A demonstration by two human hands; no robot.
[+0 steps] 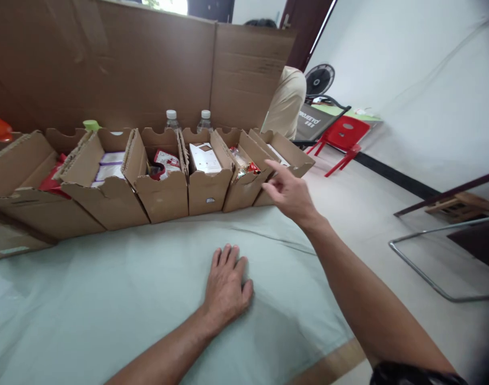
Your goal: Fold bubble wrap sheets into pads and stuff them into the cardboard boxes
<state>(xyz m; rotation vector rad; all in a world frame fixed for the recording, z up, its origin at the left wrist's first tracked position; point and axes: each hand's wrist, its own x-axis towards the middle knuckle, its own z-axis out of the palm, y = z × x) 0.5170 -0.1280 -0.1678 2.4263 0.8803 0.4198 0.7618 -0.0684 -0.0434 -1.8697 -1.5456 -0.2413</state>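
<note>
My left hand [227, 286] lies flat on the pale green cloth [127, 289], fingers spread, holding nothing. Above the cloth's right part, my right hand [289, 192] hovers in front of the two rightmost cardboard boxes, its index finger extended and its thumb apart, with nothing visible between them. The box nearest its fingertips [242, 193] contains shiny red and gold packets [244, 163]. Left of it, one box [207, 192] holds a white card or box [205, 158], and another [162, 198] has a red-and-white packet [168, 162]. White-and-purple packs [108, 170] sit farther left.
A tall cardboard panel [148, 64] stands behind the boxes, with two capped bottles [205, 122] before it. A red packet [54, 179] is in a left box. Beyond the table's right side are a red chair [344, 133], a fan [320, 79] and a metal frame [424, 272].
</note>
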